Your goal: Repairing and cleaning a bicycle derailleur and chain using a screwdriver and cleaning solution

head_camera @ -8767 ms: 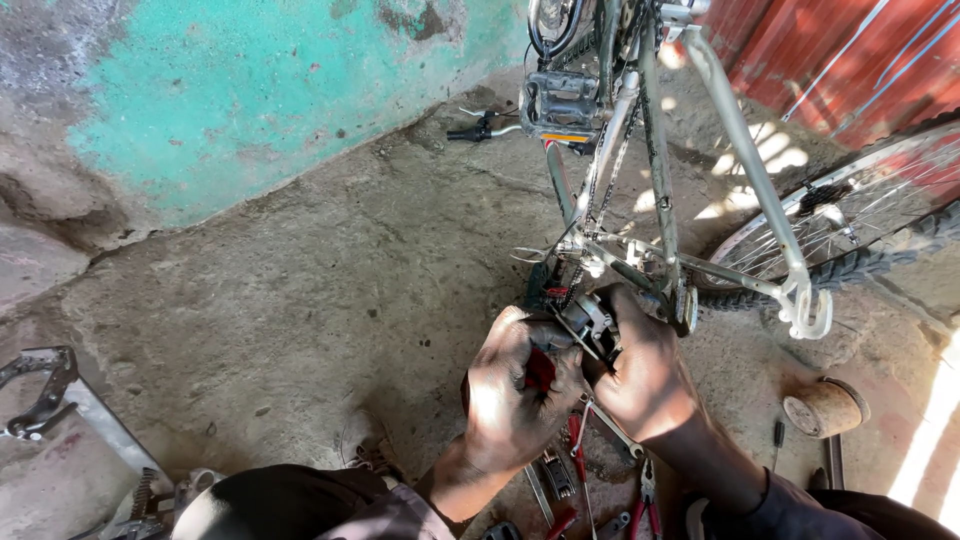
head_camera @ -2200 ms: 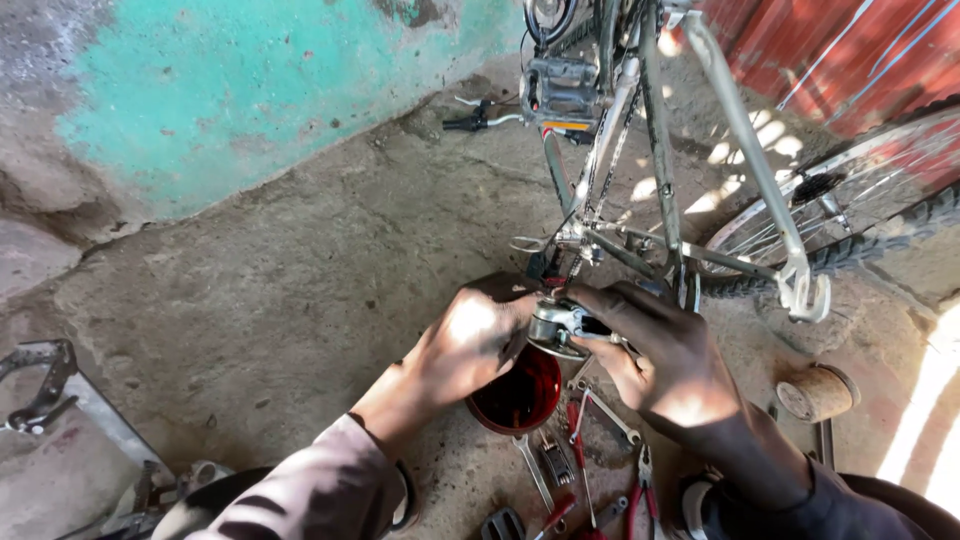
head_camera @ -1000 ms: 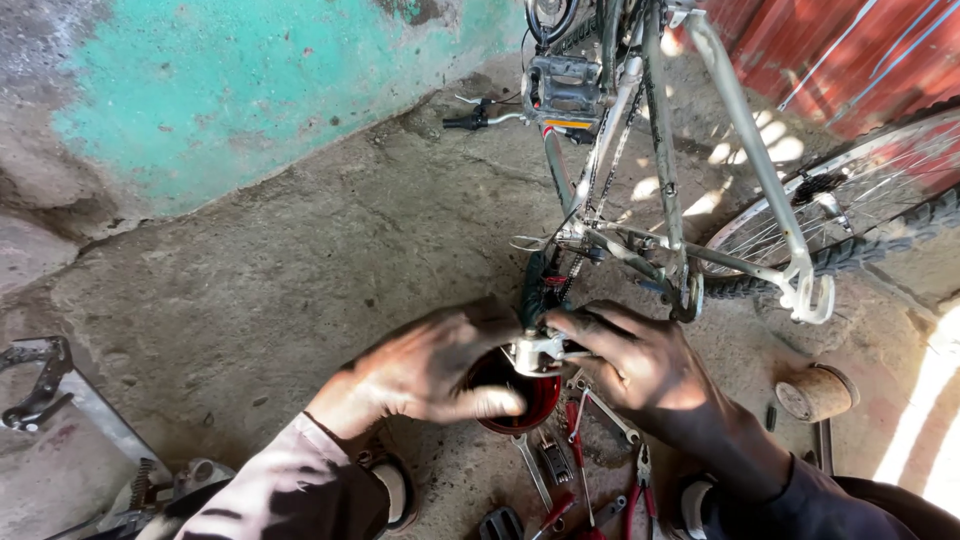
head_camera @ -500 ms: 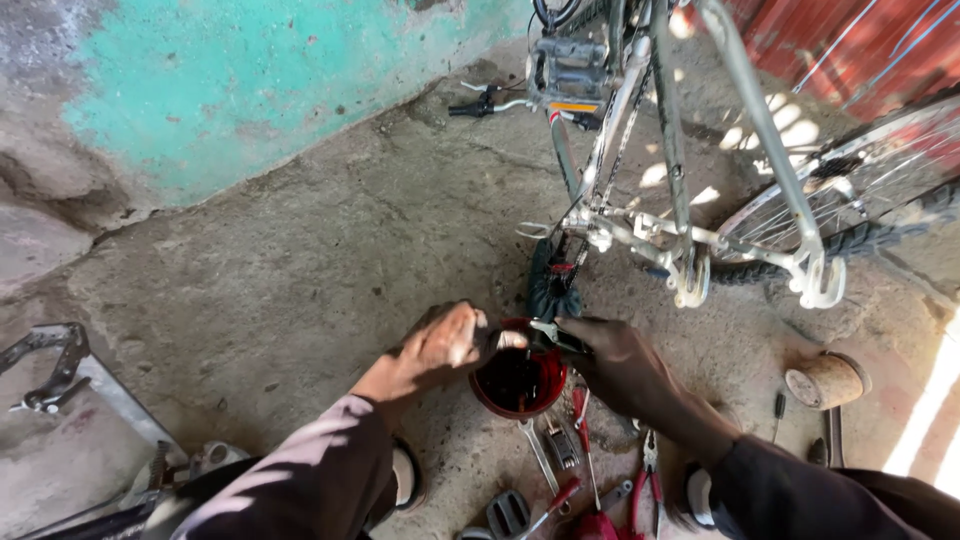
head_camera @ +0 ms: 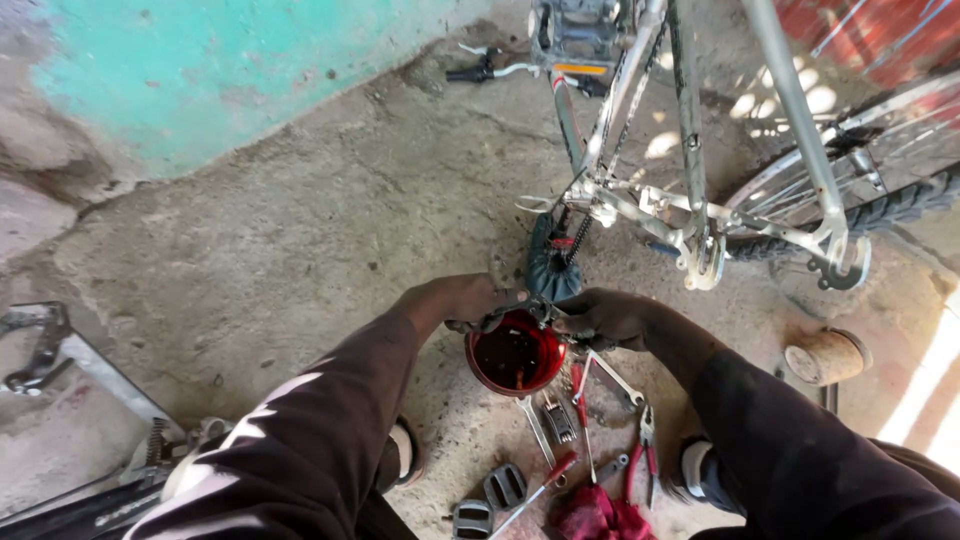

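In the head view, a red bowl (head_camera: 517, 354) sat on the concrete floor (head_camera: 300, 230), just below an upturned bicycle frame (head_camera: 650, 190). The left hand (head_camera: 460, 303) rested at the bowl's upper left rim, fingers curled around a small dark metal part (head_camera: 535, 308) held over the bowl. The right hand (head_camera: 605, 318), at the bowl's upper right rim, pinched the same part. Below the bowl lay wrenches (head_camera: 560, 418), red-handled pliers (head_camera: 643, 455) and two pedals (head_camera: 490, 502); a cork-coloured roll (head_camera: 826, 357) lay well right of it.
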